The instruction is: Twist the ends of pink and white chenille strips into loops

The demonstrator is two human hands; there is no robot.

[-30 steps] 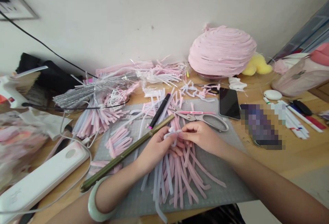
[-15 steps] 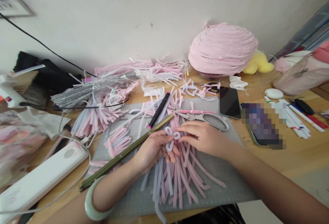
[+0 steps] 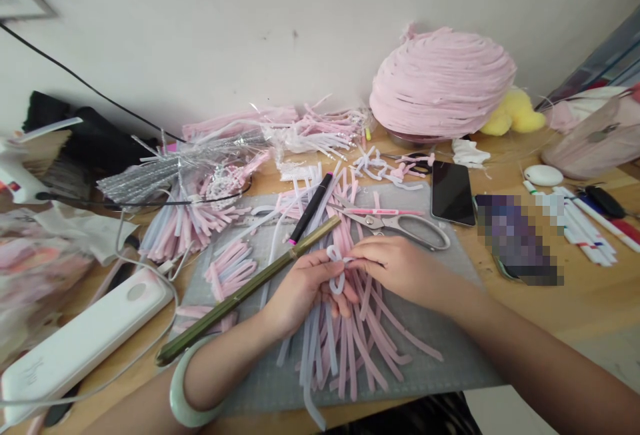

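Observation:
A small white pipe cleaner (image 3: 337, 282) bent into loops is between my two hands. My left hand (image 3: 315, 282) pinches it at its middle between thumb and fingers. On its right side my right hand (image 3: 383, 262) grips the pipe cleaner's other part with closed fingertips, which partly hide it. Below both hands, loose pink pipe cleaners (image 3: 370, 355) and bluish-white ones (image 3: 307, 348) fan out over a grey cutting mat (image 3: 425, 355). Grey-handled scissors (image 3: 410, 228) lie just beyond my right hand. A bundle of green stems (image 3: 240, 295) lies slantwise beside my left forearm.
Behind the hands lie a black marker (image 3: 311, 208) and a phone (image 3: 453, 192). A big pink coil (image 3: 443, 85) stands by the wall. At left are a white power bank (image 3: 90, 348) with a cable and a glue gun (image 3: 23, 168). Several white pens (image 3: 575, 222) lie at right.
The loop on the right, round and open before, is now pinched narrow by my right fingers. My hands stay close together; the whole view has shifted slightly.

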